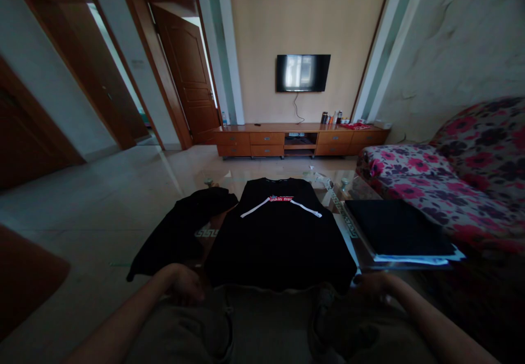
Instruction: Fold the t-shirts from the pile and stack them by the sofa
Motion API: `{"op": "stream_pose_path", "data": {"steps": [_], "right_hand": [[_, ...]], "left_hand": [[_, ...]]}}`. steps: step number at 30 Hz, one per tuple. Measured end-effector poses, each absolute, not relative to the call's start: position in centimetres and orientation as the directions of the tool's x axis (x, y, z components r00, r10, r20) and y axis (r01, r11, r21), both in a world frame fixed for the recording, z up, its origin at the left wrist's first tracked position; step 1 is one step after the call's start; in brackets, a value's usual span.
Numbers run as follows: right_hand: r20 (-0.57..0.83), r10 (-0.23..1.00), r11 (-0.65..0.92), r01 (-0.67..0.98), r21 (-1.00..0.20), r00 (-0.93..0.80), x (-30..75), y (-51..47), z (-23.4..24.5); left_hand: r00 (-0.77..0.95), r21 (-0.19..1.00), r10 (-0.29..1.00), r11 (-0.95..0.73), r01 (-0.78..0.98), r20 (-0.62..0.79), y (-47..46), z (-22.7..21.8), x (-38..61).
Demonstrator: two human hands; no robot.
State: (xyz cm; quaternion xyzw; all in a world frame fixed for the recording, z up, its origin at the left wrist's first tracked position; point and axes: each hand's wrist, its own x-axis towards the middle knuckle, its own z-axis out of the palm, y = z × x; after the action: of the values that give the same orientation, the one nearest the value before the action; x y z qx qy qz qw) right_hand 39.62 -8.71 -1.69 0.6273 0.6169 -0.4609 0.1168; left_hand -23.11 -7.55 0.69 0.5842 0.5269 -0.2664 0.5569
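Note:
A black T-shirt (283,233) with a red and white chest print lies flat on a glass coffee table (334,197) in front of me. My left hand (184,283) rests at the shirt's near left hem corner, fingers curled. My right hand (371,285) is at the near right hem corner, fingers curled over the edge. Whether either hand grips the cloth is hard to make out in the dim light. A second black garment (180,227) lies crumpled to the left, hanging off the table edge.
A folded dark stack on white papers (400,230) sits on the table's right side. A floral sofa (443,178) is on the right. A low wooden cabinet (299,139) with a wall TV (302,72) stands ahead. Open doors (188,74) are at the left.

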Motion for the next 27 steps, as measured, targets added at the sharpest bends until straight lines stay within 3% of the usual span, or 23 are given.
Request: {"op": "stream_pose_path", "data": {"steps": [3, 7, 14, 19, 23, 25, 27], "right_hand": [[-0.765, 0.633, -0.312, 0.865, -0.393, -0.119, 40.3, -8.4, -3.2], [-0.822, 0.548, -0.398, 0.816, -0.42, -0.156, 41.2, -7.8, -5.6], [-0.816, 0.551, -0.39, 0.81, -0.438, -0.176, 41.0, -7.9, -5.9], [-0.835, 0.527, -0.356, 0.851, -0.386, -0.158, 40.4, -8.2, -4.6], [-0.856, 0.481, -0.318, 0.873, -0.371, -0.188, 41.2, -8.1, -3.2], [-0.813, 0.538, -0.322, 0.836, -0.444, -0.224, 41.6, -8.1, -1.9], [-0.694, 0.678, -0.319, 0.753, -0.576, -0.243, 41.7, -8.4, -0.2]], "left_hand": [[0.22, 0.34, 0.402, 0.256, 0.905, -0.889, -8.1, -0.2, -23.7], [0.221, 0.442, 0.525, 0.343, 0.829, -0.822, -8.3, -1.7, -24.5], [0.27, 0.498, 0.585, 0.271, 0.824, -0.765, -7.5, -5.0, -24.9], [0.261, 0.42, 0.527, 0.206, 0.884, -0.809, -6.9, -5.6, -24.7], [0.339, 0.426, 0.371, 0.184, 0.886, -0.865, -6.9, -3.9, -24.3], [0.378, 0.456, 0.365, 0.156, 0.876, -0.851, -7.0, -2.3, -24.1], [0.393, 0.506, 0.486, 0.122, 0.854, -0.781, -7.2, -0.3, -24.2]]}}
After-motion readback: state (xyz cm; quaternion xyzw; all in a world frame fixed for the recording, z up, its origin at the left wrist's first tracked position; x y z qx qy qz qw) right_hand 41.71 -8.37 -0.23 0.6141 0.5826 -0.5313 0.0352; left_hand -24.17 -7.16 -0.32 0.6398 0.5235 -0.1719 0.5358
